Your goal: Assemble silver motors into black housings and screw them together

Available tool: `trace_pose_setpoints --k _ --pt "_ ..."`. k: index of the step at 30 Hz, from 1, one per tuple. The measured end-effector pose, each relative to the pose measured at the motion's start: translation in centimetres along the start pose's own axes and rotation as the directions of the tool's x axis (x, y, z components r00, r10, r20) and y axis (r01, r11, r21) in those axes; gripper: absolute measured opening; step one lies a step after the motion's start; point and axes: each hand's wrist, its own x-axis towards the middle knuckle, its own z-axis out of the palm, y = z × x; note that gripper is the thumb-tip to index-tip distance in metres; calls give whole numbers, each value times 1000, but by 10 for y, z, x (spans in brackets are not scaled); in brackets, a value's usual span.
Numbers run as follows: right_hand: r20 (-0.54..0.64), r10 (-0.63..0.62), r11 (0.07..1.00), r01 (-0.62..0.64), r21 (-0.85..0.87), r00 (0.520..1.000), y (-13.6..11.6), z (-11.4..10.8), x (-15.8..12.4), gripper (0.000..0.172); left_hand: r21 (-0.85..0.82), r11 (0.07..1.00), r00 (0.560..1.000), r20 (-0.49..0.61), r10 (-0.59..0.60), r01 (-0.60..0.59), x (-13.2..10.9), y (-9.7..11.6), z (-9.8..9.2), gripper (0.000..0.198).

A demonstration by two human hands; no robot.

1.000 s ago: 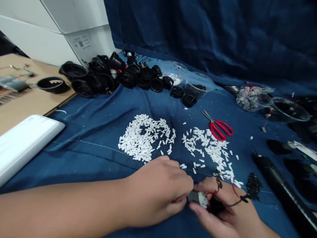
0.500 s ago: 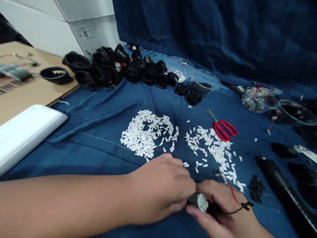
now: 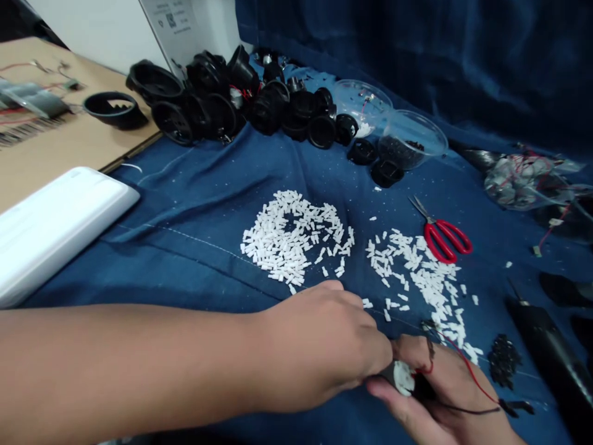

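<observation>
My right hand [image 3: 445, 389] is closed around a small motor [image 3: 404, 377] with a white end cap and a dark grey side. A thin red wire [image 3: 470, 369] and a black wire run from it over the back of this hand, ending in a dark piece [image 3: 514, 406]. My left hand [image 3: 327, 346] reaches across from the left, its fingers curled and pressed together against the motor's far end. What those fingertips grip is hidden behind the hand. Just beyond both hands lie two spread piles of small white plastic pieces, a left pile [image 3: 278, 247] and a right pile [image 3: 430, 278].
Red-handled scissors [image 3: 447, 240] touch the right pile. A black tool [image 3: 551, 346] with a thin metal tip and small black pieces [image 3: 504, 361] lie right. Black cups [image 3: 213, 117] and clear bowls [image 3: 412, 142] line the back. A white case [image 3: 65, 222] is left.
The camera view has shifted, so the table things sit further left-to-right and higher in places. Both hands keep their hold at the motor, which is slightly turned, with more red wire showing.
</observation>
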Motion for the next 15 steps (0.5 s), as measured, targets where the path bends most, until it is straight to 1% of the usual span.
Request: trace_pose_setpoints --k 3,6,8,11,15 --pt "-11 5 1000 -5 -5 1000 1 -1 0 16 -8 1000 1000 18 5 -5 1 0 0 24" --pt "31 -10 1000 9 23 999 2 -2 2 13 2 1000 999 41 -2 2 3 0 -3 20" --pt "36 -2 999 1 38 999 2 -2 3 13 -15 1000 998 58 5 -4 4 -1 -5 19" --pt "-10 14 999 -14 35 1000 -1 0 3 15 -43 999 997 73 32 -29 3 -2 -7 19" --pt "-82 69 997 -66 40 994 -3 5 2 28 -69 997 998 44 43 -39 1 -3 -7 11"
